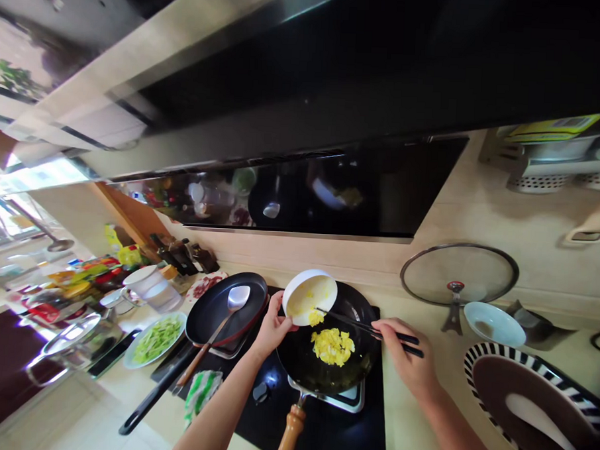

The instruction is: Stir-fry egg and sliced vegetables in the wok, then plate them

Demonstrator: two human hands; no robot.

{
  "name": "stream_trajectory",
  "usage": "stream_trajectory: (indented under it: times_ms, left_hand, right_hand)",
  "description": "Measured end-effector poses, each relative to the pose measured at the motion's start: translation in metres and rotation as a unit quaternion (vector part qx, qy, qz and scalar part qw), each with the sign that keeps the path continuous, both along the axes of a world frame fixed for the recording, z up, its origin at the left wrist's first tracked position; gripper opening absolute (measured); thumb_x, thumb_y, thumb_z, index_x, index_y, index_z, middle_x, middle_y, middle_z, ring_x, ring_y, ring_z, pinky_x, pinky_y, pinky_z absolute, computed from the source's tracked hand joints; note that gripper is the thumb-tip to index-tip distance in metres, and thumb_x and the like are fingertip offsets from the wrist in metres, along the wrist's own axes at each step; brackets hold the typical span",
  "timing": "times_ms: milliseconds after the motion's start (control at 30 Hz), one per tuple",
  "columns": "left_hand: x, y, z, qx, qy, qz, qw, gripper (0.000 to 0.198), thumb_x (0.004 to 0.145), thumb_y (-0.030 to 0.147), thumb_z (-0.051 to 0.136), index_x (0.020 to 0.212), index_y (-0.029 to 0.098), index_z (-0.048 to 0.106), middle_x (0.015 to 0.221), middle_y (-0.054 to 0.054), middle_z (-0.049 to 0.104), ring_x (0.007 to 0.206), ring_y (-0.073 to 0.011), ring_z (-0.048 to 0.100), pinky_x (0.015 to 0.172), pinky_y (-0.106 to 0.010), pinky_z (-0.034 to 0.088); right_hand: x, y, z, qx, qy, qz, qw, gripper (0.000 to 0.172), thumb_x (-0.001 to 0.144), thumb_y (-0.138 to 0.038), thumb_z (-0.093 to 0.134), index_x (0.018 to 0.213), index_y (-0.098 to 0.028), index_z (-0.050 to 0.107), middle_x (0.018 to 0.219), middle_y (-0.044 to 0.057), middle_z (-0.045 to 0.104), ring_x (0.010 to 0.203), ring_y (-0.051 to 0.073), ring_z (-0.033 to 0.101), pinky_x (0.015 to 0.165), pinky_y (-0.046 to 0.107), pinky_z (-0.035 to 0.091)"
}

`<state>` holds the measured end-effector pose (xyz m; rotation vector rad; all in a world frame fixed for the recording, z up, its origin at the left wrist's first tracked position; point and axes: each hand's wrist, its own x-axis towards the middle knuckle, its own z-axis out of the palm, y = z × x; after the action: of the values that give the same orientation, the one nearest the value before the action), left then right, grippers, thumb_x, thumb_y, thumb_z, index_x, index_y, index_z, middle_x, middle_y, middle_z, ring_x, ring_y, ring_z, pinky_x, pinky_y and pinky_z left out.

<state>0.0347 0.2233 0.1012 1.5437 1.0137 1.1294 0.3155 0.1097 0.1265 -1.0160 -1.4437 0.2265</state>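
While my left hand [270, 326] clamps the white bowl [307, 295] by its rim (likely slick, fragile), my right hand [408, 362] pinches 2 chopsticks [370, 329].

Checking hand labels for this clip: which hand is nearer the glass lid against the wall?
Right. The right hand, holding chopsticks, sits below-left of the glass lid; the left hand, gripping the white bowl, is farther left.

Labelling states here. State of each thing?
Black wooden-handled frying pan: on stove, holds yellow scrambled egg.
Round white ceramic bowl: tilted over pan, in grip of left hand.
Dark thin chopsticks: in grip of right hand, tips at bowl.
Round glass lid: standing upright near wall.
Metal spoon: resting in second black pan.
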Motion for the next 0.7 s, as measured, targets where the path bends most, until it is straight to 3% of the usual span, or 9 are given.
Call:
stream_trajectory:
  times_ms: [100,233,400,600,700]
  left_hand:
    - [0.000,-0.001,0.002,0.008,0.000,-0.004,1.000,0.061,0.076,0.034,0.063,0.124,0.030,0.027,0.133,-0.010,0.038,0.067,-0.0100,0.062,0.061,-0.032,0.059]
    - [0.002,-0.004,0.007,0.007,-0.016,-0.008,1.000,0.061,0.076,0.034,0.063,0.124,0.031,0.026,0.132,-0.009,0.037,0.076,-0.0133,0.063,0.063,-0.033,0.059]
    - [0.003,-0.008,0.014,0.000,-0.032,-0.008,0.999,0.063,0.073,0.037,0.066,0.122,0.029,0.028,0.131,-0.009,0.038,0.092,-0.0210,0.062,0.067,-0.035,0.060]
    - [-0.002,-0.009,0.015,-0.027,-0.079,0.002,0.996,0.063,0.073,0.034,0.068,0.122,0.031,0.028,0.122,-0.005,0.044,0.088,-0.0197,0.062,0.069,-0.042,0.061]
    - [-0.005,-0.008,0.012,-0.030,-0.094,-0.005,0.995,0.062,0.074,0.034,0.068,0.122,0.031,0.030,0.117,-0.004,0.046,0.091,-0.0213,0.062,0.070,-0.042,0.061]
  right_hand:
    - [-0.005,-0.005,-0.002,0.043,0.011,-0.004,0.999,0.017,0.089,-0.022,0.052,0.089,-0.024,0.069,0.084,0.004,0.071,0.077,0.019,0.067,0.071,0.028,0.055]
    - [-0.013,-0.011,-0.004,0.042,-0.050,0.065,0.996,0.017,0.088,-0.019,0.053,0.090,-0.024,0.069,0.084,0.004,0.071,0.078,0.019,0.068,0.070,0.028,0.056]
    - [-0.010,-0.011,0.001,0.061,-0.015,0.011,0.998,0.018,0.089,-0.021,0.052,0.088,-0.024,0.069,0.084,0.005,0.072,0.078,0.019,0.068,0.071,0.029,0.056]
    - [-0.009,-0.003,0.012,0.020,-0.007,0.029,0.999,0.020,0.090,-0.026,0.051,0.083,-0.023,0.069,0.078,0.004,0.071,0.071,0.018,0.067,0.065,0.027,0.055]
    - [-0.017,0.000,0.020,0.036,0.022,0.058,0.997,0.019,0.091,-0.026,0.051,0.086,-0.021,0.069,0.080,0.005,0.071,0.074,0.018,0.067,0.067,0.027,0.054]
